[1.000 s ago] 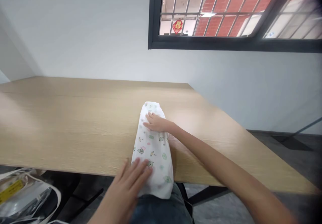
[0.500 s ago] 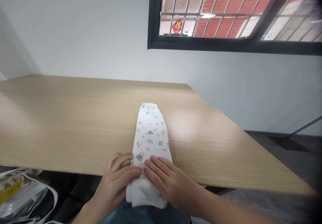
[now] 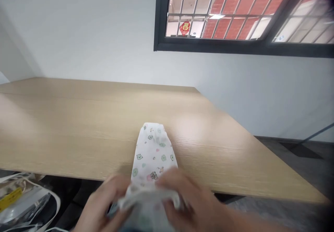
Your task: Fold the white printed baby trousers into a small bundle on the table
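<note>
A folded white cloth (image 3: 156,152) printed with small green and pink animal figures lies lengthwise over the table's front edge. Its far end rests flat on the wood, and the near end is lifted and bunched. My left hand (image 3: 104,200) is closed around the left side of that near end, thumb below and fingers above. On the right side, my right hand (image 3: 188,197) grips the same raised edge in a like way. Both hands are smeared by motion, and the cloth nearest my body is partly hidden between them.
The light wooden table (image 3: 78,127) ends at a slanting right edge. A dark-framed window (image 3: 208,46) with bars is set in the pale wall behind. Below the table at left sits a bag (image 3: 23,204) with white straps and a yellow label.
Both hands went from lying flat on the cloth to gripping its near end, now lifted. The cloth has slid toward me, its far tip lower in view.
</note>
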Action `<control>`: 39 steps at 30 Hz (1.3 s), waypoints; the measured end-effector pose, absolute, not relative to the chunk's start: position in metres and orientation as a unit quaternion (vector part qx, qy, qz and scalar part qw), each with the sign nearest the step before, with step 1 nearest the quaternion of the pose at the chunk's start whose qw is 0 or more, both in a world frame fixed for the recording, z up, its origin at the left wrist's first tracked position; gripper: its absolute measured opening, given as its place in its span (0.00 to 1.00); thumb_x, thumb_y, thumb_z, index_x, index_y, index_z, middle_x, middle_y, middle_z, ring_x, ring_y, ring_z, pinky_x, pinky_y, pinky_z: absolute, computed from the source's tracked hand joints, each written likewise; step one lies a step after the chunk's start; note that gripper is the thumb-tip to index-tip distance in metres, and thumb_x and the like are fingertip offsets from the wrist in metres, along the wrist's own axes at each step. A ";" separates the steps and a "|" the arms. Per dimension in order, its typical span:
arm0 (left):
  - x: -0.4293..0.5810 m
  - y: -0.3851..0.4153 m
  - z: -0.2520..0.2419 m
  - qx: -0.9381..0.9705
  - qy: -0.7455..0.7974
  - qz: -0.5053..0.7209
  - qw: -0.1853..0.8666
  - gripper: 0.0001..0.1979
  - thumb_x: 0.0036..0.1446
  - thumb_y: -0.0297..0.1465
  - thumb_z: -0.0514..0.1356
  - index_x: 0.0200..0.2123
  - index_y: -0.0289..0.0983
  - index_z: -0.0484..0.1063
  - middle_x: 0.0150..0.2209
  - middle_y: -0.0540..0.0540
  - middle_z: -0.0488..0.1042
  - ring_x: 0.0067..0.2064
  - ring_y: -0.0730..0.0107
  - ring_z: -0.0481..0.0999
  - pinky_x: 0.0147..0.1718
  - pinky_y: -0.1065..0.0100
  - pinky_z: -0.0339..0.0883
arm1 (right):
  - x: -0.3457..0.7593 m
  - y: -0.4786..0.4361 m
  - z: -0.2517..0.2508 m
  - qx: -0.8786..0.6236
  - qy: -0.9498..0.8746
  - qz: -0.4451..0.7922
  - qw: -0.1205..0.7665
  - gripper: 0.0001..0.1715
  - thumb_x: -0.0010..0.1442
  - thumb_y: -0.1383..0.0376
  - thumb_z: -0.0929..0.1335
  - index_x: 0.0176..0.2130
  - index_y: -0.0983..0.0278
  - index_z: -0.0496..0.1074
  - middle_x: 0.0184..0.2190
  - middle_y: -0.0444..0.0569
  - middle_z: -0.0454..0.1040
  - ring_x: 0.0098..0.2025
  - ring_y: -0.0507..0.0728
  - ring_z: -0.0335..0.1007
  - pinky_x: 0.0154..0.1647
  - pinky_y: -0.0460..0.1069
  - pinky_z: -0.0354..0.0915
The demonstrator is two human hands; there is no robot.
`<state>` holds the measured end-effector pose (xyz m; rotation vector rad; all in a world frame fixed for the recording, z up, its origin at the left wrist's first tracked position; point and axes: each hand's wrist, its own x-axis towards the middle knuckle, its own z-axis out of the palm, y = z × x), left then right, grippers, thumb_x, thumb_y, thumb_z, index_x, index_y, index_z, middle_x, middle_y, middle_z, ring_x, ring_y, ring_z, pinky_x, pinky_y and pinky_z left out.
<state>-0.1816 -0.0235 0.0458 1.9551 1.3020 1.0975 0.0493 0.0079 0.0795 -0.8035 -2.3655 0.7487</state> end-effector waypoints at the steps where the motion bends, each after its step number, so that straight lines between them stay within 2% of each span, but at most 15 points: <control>1: -0.179 -0.007 0.053 0.719 0.500 0.401 0.269 0.11 0.58 0.39 0.52 0.36 0.41 0.71 0.31 0.48 0.73 0.33 0.68 0.72 0.32 0.70 0.66 | 0.045 0.027 0.083 -0.301 -0.868 0.251 0.306 0.18 0.56 0.68 0.63 0.48 0.57 0.64 0.38 0.48 0.72 0.32 0.54 0.69 0.31 0.47 0.67; 2: -0.176 0.012 0.059 0.714 0.519 0.389 0.265 0.12 0.59 0.39 0.51 0.38 0.40 0.70 0.33 0.48 0.73 0.34 0.68 0.72 0.32 0.71 0.66 | 0.041 0.049 0.086 -0.304 -0.861 0.233 0.336 0.17 0.56 0.69 0.62 0.46 0.59 0.65 0.37 0.47 0.72 0.29 0.52 0.68 0.31 0.47 0.66; 4: -0.169 0.059 0.067 0.703 0.566 0.365 0.229 0.16 0.60 0.41 0.48 0.42 0.37 0.67 0.28 0.49 0.71 0.29 0.70 0.70 0.26 0.72 0.62 | 0.033 0.098 0.088 -0.318 -0.849 0.202 0.370 0.14 0.54 0.69 0.62 0.42 0.62 0.67 0.35 0.47 0.72 0.30 0.53 0.67 0.33 0.47 0.64; 8: -0.164 0.141 0.061 0.726 0.595 0.287 0.189 0.21 0.60 0.34 0.46 0.55 0.33 0.56 0.24 0.50 0.69 0.27 0.68 0.70 0.25 0.71 0.60 | 0.024 0.183 0.073 -0.393 -0.834 0.201 0.332 0.14 0.53 0.72 0.62 0.40 0.64 0.69 0.41 0.49 0.72 0.42 0.56 0.67 0.42 0.49 0.61; 12: -0.168 0.169 0.043 0.770 0.572 0.219 0.179 0.18 0.59 0.32 0.48 0.52 0.43 0.64 0.35 0.47 0.75 0.36 0.63 0.74 0.33 0.66 0.63 | 0.029 0.218 0.053 -0.433 -0.843 0.229 0.221 0.13 0.56 0.69 0.60 0.31 0.67 0.73 0.33 0.49 0.74 0.35 0.56 0.68 0.35 0.48 0.63; 14: -0.170 0.165 0.039 0.784 0.564 0.200 0.164 0.17 0.60 0.34 0.47 0.50 0.46 0.66 0.38 0.47 0.75 0.39 0.60 0.74 0.36 0.63 0.64 | 0.032 0.218 0.052 -0.431 -0.850 0.222 0.206 0.15 0.58 0.68 0.59 0.29 0.67 0.73 0.32 0.50 0.73 0.36 0.57 0.68 0.36 0.50 0.63; 17: -0.171 0.147 0.038 0.786 0.569 0.210 0.119 0.21 0.61 0.34 0.44 0.57 0.39 0.60 0.45 0.39 0.72 0.46 0.53 0.71 0.42 0.55 0.64 | 0.031 0.198 0.060 -0.425 -0.866 0.132 0.229 0.15 0.57 0.72 0.60 0.38 0.68 0.74 0.46 0.56 0.70 0.47 0.61 0.64 0.48 0.55 0.59; 19: -0.168 0.134 0.038 0.795 0.553 0.233 0.089 0.23 0.63 0.34 0.41 0.60 0.35 0.55 0.55 0.37 0.65 0.56 0.54 0.64 0.52 0.53 0.57 | 0.027 0.173 0.065 -0.379 -0.893 0.044 0.239 0.18 0.58 0.74 0.59 0.44 0.70 0.72 0.50 0.58 0.67 0.51 0.61 0.61 0.54 0.57 0.54; 23: -0.151 0.122 0.038 0.882 0.416 0.194 0.107 0.24 0.66 0.35 0.34 0.61 0.40 0.54 0.62 0.49 0.55 0.63 0.69 0.51 0.60 0.61 0.45 | 0.010 0.113 0.056 -0.271 -0.952 0.036 0.137 0.18 0.61 0.67 0.61 0.48 0.72 0.70 0.48 0.59 0.70 0.52 0.62 0.62 0.56 0.57 0.55; 25: -0.140 0.131 0.038 0.922 0.349 0.119 0.121 0.25 0.66 0.34 0.31 0.61 0.42 0.54 0.63 0.52 0.54 0.64 0.71 0.49 0.62 0.59 0.40 | 0.002 0.087 0.045 -0.302 -0.947 0.028 0.108 0.26 0.61 0.61 0.63 0.53 0.77 0.65 0.53 0.66 0.64 0.58 0.67 0.54 0.60 0.61 0.48; 28: -0.123 0.164 0.040 0.930 0.343 0.069 0.108 0.22 0.66 0.35 0.37 0.60 0.46 0.55 0.64 0.54 0.50 0.65 0.64 0.45 0.61 0.51 0.32 | -0.004 0.057 0.032 -0.336 -0.934 0.037 0.113 0.43 0.60 0.51 0.61 0.60 0.82 0.53 0.60 0.70 0.52 0.63 0.71 0.41 0.63 0.62 0.39; 31: -0.111 0.202 0.041 0.916 0.385 0.068 0.094 0.20 0.66 0.36 0.39 0.58 0.48 0.57 0.64 0.50 0.52 0.64 0.55 0.49 0.58 0.43 0.39 | -0.002 0.036 0.024 -0.309 -0.941 0.086 0.108 0.52 0.57 0.44 0.61 0.63 0.80 0.45 0.64 0.67 0.40 0.65 0.69 0.30 0.64 0.61 0.34; 35: -0.107 0.236 0.041 0.900 0.425 0.069 0.074 0.18 0.63 0.35 0.51 0.55 0.39 0.62 0.57 0.42 0.62 0.56 0.56 0.63 0.52 0.46 0.57 | 0.005 0.018 0.022 -0.284 -0.945 0.122 0.103 0.55 0.55 0.45 0.64 0.64 0.79 0.41 0.65 0.64 0.33 0.65 0.68 0.24 0.65 0.59 0.32; 37: -0.108 0.241 0.041 0.889 0.446 0.087 0.050 0.18 0.60 0.36 0.56 0.52 0.36 0.64 0.53 0.41 0.64 0.52 0.58 0.66 0.50 0.49 0.61 | 0.009 0.015 0.027 -0.264 -0.950 0.132 0.104 0.51 0.56 0.48 0.64 0.63 0.79 0.45 0.64 0.63 0.37 0.65 0.68 0.27 0.65 0.58 0.34; 39: -0.108 0.237 0.042 0.874 0.472 0.116 0.022 0.17 0.60 0.35 0.56 0.51 0.35 0.64 0.53 0.41 0.65 0.52 0.58 0.66 0.51 0.48 0.59 | 0.014 0.017 0.038 -0.246 -0.950 0.155 0.112 0.41 0.58 0.53 0.65 0.61 0.76 0.53 0.62 0.61 0.49 0.64 0.65 0.41 0.64 0.56 0.40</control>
